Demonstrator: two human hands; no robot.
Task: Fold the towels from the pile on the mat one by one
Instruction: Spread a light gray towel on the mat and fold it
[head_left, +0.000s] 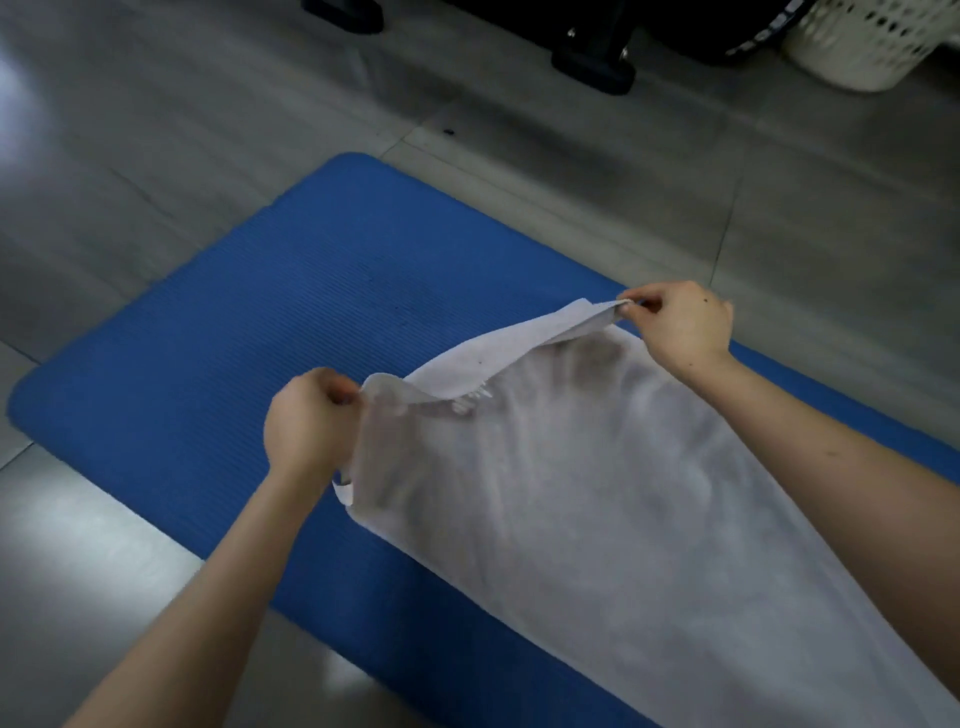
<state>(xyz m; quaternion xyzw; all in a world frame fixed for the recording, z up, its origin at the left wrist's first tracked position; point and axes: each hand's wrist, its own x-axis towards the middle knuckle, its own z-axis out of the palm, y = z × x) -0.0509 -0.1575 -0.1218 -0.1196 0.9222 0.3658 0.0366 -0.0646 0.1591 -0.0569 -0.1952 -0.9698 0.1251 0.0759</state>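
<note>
A long white towel (613, 493) lies stretched over the blue mat (218, 364), running from the middle toward the lower right corner. Its far end is lifted off the mat. My left hand (306, 421) pinches the near-left corner of that end. My right hand (680, 322) pinches the far-right corner, with thumb and fingers closed on the cloth. The edge between the two hands sags and curls back over the towel. No pile of towels is in view.
The mat lies on a grey tiled floor (156, 130). A white perforated basket (862, 41) stands at the top right. Dark furniture feet (592, 62) stand at the top, beyond the mat.
</note>
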